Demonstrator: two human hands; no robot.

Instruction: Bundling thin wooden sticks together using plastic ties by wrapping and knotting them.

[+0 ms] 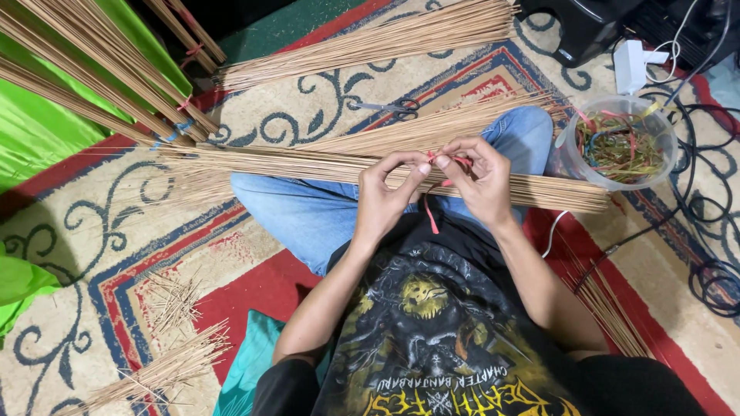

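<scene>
A long bundle of thin tan sticks (254,163) lies across my lap, over my blue jeans. My left hand (383,197) and my right hand (479,179) meet on top of the bundle. Both pinch a thin red band (441,159) between thumb and fingertips, with its loose tail hanging down toward my black shirt. The band sits over the sticks; whether it wraps fully around them is hidden by my fingers.
A clear plastic bowl (572,158) of coloured bands stands at the right. Scissors (389,107) lie on the patterned carpet behind the bundle. More stick bundles (362,45) lie beyond and at upper left, loose sticks (166,362) at lower left. Cables (713,254) and a white adapter are at right.
</scene>
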